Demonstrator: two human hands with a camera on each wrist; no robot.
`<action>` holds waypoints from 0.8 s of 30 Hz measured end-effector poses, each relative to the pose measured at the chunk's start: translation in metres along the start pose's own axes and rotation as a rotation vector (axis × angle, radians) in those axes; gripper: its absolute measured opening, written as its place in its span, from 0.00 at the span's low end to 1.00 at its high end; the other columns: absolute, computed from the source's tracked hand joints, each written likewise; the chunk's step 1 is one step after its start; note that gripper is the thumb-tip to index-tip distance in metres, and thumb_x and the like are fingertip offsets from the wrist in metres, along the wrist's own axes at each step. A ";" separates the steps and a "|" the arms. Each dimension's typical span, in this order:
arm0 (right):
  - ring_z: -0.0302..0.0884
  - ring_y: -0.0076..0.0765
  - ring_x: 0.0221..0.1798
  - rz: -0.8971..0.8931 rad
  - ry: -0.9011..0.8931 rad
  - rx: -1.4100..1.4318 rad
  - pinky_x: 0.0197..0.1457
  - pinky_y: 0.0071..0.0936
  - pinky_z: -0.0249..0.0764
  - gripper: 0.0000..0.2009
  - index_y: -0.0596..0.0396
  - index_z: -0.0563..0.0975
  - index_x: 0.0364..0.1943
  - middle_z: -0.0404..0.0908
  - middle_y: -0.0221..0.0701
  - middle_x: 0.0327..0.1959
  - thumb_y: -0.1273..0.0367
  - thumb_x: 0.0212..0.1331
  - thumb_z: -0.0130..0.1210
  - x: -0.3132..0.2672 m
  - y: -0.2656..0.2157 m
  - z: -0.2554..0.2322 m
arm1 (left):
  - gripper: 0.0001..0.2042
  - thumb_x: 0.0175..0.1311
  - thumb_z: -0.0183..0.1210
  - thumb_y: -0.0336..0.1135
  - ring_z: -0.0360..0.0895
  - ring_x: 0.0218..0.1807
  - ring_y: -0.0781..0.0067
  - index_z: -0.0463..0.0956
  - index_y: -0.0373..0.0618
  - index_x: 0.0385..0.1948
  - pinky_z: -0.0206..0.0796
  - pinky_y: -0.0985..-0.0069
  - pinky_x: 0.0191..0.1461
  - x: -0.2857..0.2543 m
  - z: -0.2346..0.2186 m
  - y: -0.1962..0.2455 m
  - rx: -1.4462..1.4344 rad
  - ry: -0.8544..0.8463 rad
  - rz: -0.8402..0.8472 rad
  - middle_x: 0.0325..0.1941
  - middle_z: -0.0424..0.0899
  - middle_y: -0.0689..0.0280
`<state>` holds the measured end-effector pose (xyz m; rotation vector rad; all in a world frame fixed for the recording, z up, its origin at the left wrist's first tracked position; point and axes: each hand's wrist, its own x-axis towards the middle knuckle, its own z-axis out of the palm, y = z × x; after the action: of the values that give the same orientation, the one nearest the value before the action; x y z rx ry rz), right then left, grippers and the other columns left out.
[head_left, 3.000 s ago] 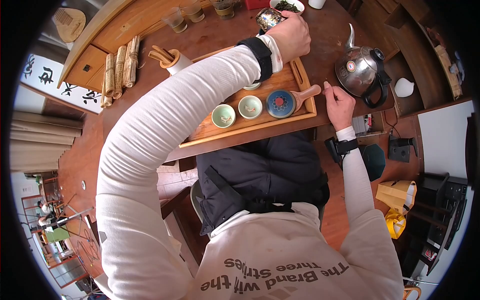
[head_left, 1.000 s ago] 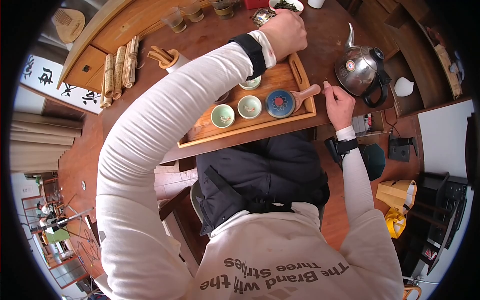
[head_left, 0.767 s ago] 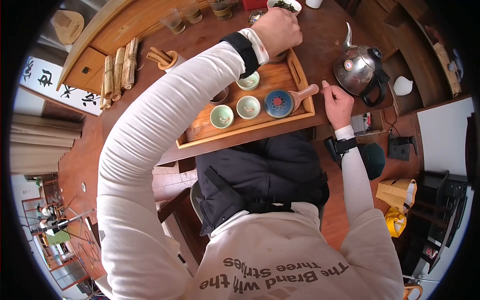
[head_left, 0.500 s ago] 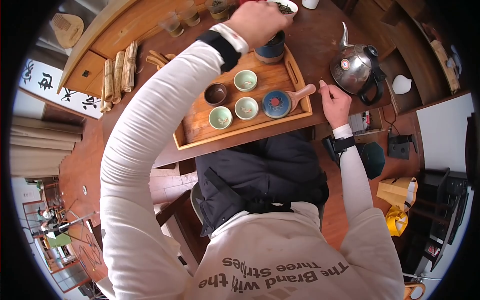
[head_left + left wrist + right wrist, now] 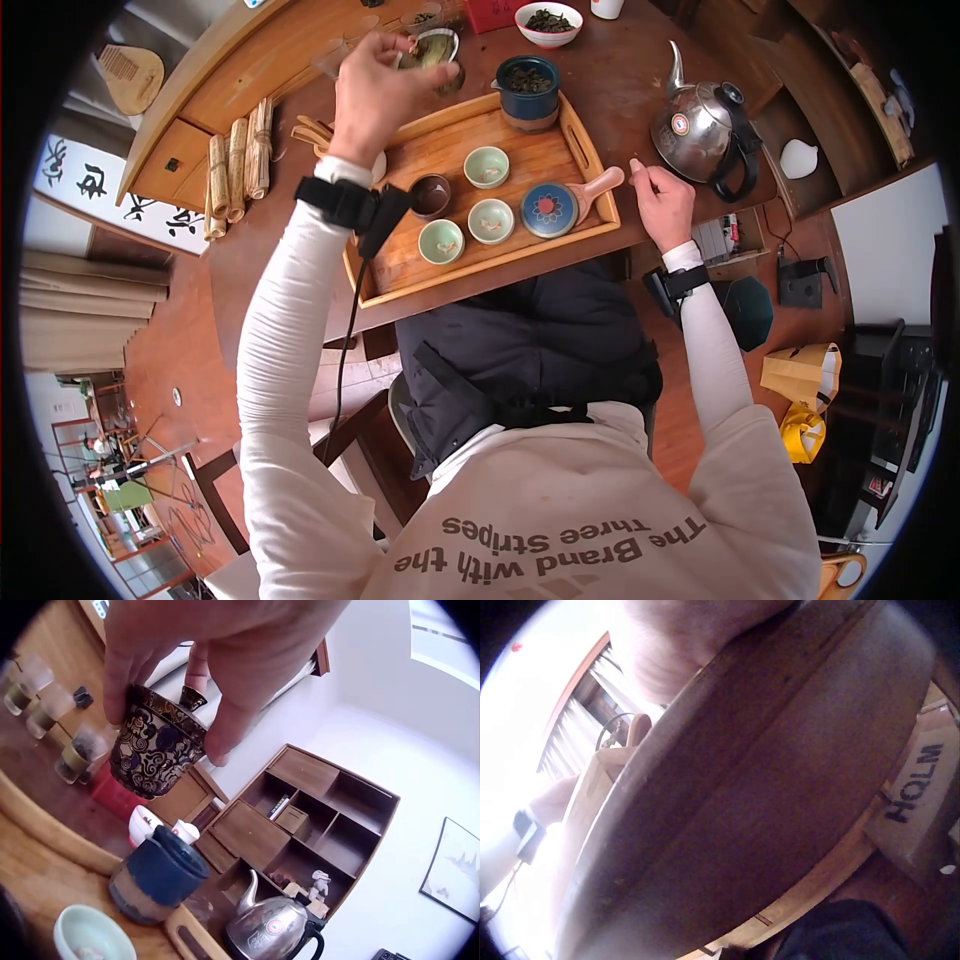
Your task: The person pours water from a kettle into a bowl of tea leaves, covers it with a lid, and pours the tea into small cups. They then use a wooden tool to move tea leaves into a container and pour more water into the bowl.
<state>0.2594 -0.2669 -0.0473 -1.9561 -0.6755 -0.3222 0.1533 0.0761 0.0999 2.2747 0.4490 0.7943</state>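
My left hand holds a dark gaiwan with swirling gold and blue patterns, fingers and thumb at its rim. Its lid sits tilted, knob up, under the hand. In the head view it hangs beyond the tray's far left part. A blue pot with dark leaves inside stands at the far right end of the wooden tray. My right hand rests at the table's edge, fingers loosely curled, holding nothing. Beside it lies a blue round piece with a flower and a pinkish handle.
Pale green cups and a brown cup stand on the tray. A steel kettle is at the right. Farther back stand a white bowl of leaves and a red box. Bamboo rolls lie at the left.
My left hand has swung left with the gaiwan, away from the tray's far right end, uncovering the blue pot and its leaves. My right hand has stayed at the table's edge.
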 end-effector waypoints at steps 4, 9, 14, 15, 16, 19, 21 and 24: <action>0.76 0.48 0.23 -0.024 -0.011 -0.015 0.30 0.36 0.70 0.15 0.62 0.81 0.26 0.80 0.43 0.23 0.65 0.67 0.60 0.000 0.000 0.000 | 0.30 0.43 0.81 0.46 0.86 0.45 0.60 0.80 0.37 0.45 0.76 0.67 0.52 -0.033 0.003 -0.017 0.007 -0.002 -0.083 0.44 0.88 0.50; 0.76 0.48 0.23 -0.012 -0.023 -0.043 0.30 0.37 0.69 0.15 0.61 0.81 0.26 0.80 0.42 0.23 0.65 0.67 0.60 0.000 -0.001 0.000 | 0.26 0.45 0.80 0.43 0.87 0.44 0.53 0.78 0.37 0.42 0.77 0.65 0.50 -0.060 0.011 -0.027 0.155 -0.037 -0.132 0.41 0.88 0.48; 0.77 0.48 0.24 -0.023 -0.014 -0.041 0.29 0.37 0.69 0.15 0.62 0.80 0.25 0.79 0.42 0.22 0.65 0.67 0.60 0.001 -0.003 0.000 | 0.27 0.45 0.80 0.39 0.84 0.42 0.63 0.77 0.34 0.43 0.74 0.69 0.47 -0.075 0.016 -0.041 0.152 -0.036 -0.170 0.39 0.87 0.52; 0.77 0.48 0.24 -0.023 -0.013 -0.044 0.29 0.37 0.69 0.15 0.62 0.80 0.25 0.79 0.42 0.22 0.65 0.67 0.60 0.001 -0.004 -0.001 | 0.27 0.45 0.80 0.39 0.84 0.42 0.63 0.77 0.34 0.43 0.74 0.69 0.47 -0.078 0.017 -0.039 0.150 -0.037 -0.169 0.39 0.87 0.52; 0.77 0.48 0.24 -0.016 -0.018 -0.053 0.30 0.37 0.69 0.15 0.62 0.80 0.25 0.79 0.42 0.23 0.65 0.67 0.60 0.001 -0.005 -0.001 | 0.27 0.46 0.80 0.39 0.85 0.42 0.62 0.77 0.34 0.43 0.74 0.68 0.48 -0.080 0.017 -0.037 0.152 -0.035 -0.165 0.40 0.87 0.52; 0.77 0.49 0.24 -0.011 -0.025 -0.063 0.30 0.38 0.69 0.15 0.62 0.80 0.25 0.80 0.42 0.23 0.65 0.67 0.60 0.001 -0.005 -0.001 | 0.26 0.46 0.79 0.38 0.85 0.45 0.55 0.76 0.37 0.44 0.75 0.64 0.50 -0.083 0.021 -0.042 0.141 -0.016 -0.137 0.42 0.86 0.49; 0.77 0.49 0.24 -0.014 -0.024 -0.065 0.30 0.38 0.69 0.15 0.61 0.80 0.25 0.80 0.42 0.23 0.65 0.67 0.60 0.001 -0.005 -0.001 | 0.26 0.45 0.79 0.37 0.84 0.47 0.49 0.76 0.39 0.44 0.76 0.60 0.52 -0.085 0.024 -0.043 0.126 0.001 -0.111 0.44 0.85 0.47; 0.76 0.48 0.23 -0.018 -0.030 -0.102 0.29 0.37 0.69 0.15 0.61 0.80 0.25 0.79 0.42 0.23 0.65 0.67 0.60 0.001 -0.006 -0.001 | 0.25 0.46 0.78 0.36 0.82 0.51 0.48 0.75 0.40 0.45 0.75 0.60 0.55 -0.087 0.023 -0.037 0.155 -0.025 -0.099 0.47 0.83 0.47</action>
<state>0.2572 -0.2659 -0.0420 -2.0559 -0.7082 -0.3447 0.0992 0.0472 0.0244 2.3812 0.6256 0.7014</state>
